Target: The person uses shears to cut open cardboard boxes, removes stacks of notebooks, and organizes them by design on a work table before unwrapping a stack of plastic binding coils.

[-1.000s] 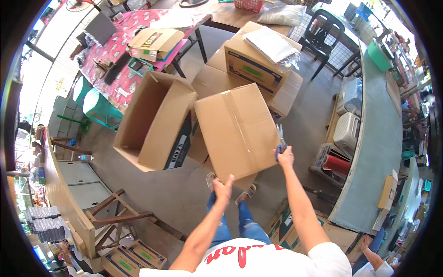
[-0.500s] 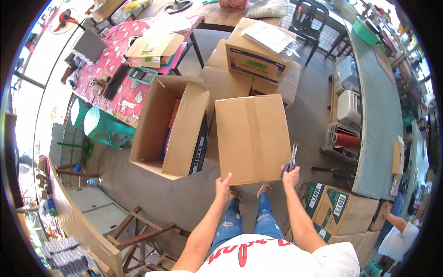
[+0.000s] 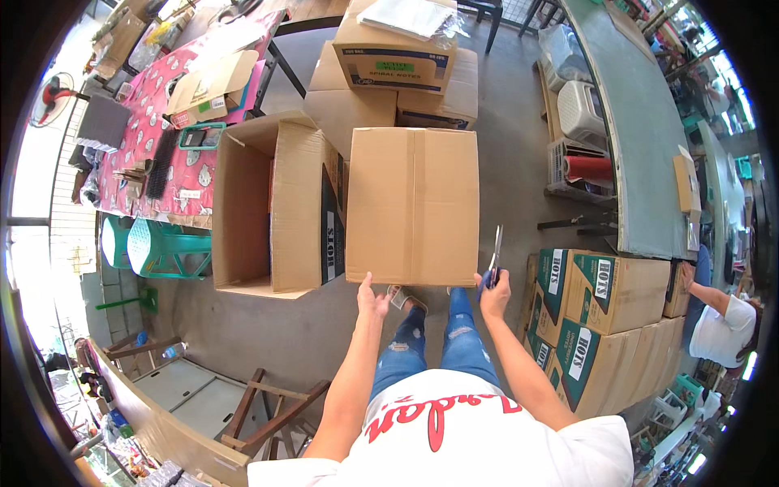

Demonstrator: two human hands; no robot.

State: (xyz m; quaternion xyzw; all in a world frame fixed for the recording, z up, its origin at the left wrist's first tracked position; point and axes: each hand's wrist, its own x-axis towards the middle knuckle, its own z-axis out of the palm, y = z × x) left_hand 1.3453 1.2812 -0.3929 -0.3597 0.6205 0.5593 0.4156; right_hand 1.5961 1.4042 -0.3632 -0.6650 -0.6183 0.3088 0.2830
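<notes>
While the taped cardboard carton (image 3: 381,207) stands at twelve o'clock from the wearer (image 3: 389,446), the left hand (image 3: 371,301) is at its seven o'clock corner, thumb raised, grip undeterminable; the right hand (image 3: 494,299), at its five o'clock, curls around blue-handled scissors (image 3: 492,272) pointing toward twelve; an open-topped carton (image 3: 302,219) sits at its nine

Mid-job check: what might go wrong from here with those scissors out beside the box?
The scissors in the right hand have bare blades beside the closed box; a slip could gouge its cardboard.

The left hand is at that box's near left corner, its grip unclear; the box might shift if bumped, perhaps knocking the open box close by.
</notes>
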